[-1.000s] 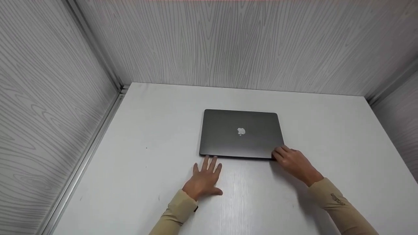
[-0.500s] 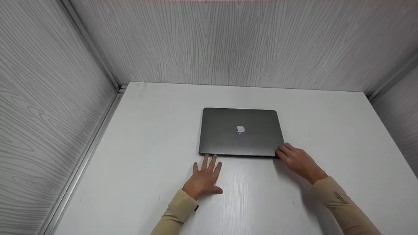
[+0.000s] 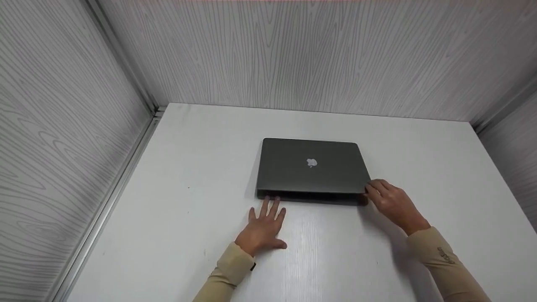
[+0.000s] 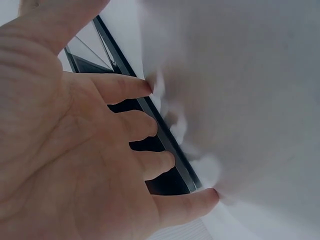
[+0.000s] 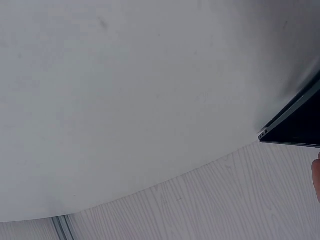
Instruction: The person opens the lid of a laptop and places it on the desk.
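Observation:
A dark grey laptop (image 3: 311,167) lies on the white table, its front side facing me and its lid raised a little, with a dark gap along the front. My right hand (image 3: 392,203) pinches the lid at the near right corner. In the right wrist view the laptop (image 5: 297,125) appears as a narrow wedge between lid and base, and one finger (image 5: 316,177) shows at the right border. My left hand (image 3: 261,230) lies with fingers spread, its middle fingertips right at the front edge of the base. In the left wrist view those fingers cross the base's edge (image 4: 167,140).
The white table (image 3: 201,159) surrounds the laptop. Behind it rises a wood-grain panel (image 3: 293,58), with another panel (image 3: 54,147) along the left and one more at the right. A metal rail (image 3: 105,205) runs along the left side.
My right hand has shifted right and upward, and the laptop's front lid edge has lifted off the base, opening a dark gap. The left hand has stayed in place.

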The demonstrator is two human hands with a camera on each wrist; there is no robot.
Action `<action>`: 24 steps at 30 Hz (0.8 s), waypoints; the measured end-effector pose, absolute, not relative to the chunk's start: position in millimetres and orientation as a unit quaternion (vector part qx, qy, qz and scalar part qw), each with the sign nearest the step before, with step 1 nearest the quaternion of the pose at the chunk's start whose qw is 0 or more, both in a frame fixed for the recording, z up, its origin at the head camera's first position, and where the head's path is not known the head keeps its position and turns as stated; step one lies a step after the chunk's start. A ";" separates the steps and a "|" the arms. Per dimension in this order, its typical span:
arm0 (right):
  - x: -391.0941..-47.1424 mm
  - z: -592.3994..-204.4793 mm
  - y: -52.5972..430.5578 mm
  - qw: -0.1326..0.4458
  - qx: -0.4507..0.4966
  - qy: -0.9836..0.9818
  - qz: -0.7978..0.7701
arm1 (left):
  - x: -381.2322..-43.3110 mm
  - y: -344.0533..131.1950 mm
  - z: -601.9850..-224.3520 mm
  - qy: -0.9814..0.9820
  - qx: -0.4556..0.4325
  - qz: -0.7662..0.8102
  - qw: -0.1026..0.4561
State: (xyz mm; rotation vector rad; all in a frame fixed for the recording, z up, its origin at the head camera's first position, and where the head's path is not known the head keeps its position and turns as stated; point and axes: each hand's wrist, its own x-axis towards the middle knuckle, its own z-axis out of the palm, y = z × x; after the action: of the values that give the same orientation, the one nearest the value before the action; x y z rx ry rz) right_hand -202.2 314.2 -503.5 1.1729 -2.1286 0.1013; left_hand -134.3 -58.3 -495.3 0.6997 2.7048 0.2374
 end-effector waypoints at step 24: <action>-208.9 -496.9 314.0 0.340 0.436 -0.831 0.062 | -136.4 -58.7 -494.1 0.961 0.234 0.065 0.134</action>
State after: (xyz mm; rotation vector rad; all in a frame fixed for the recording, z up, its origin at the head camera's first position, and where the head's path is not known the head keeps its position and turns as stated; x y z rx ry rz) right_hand -208.9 314.0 -496.9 1.1343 -2.1635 0.1616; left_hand -136.4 -58.7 -494.1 0.6784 2.7853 0.1879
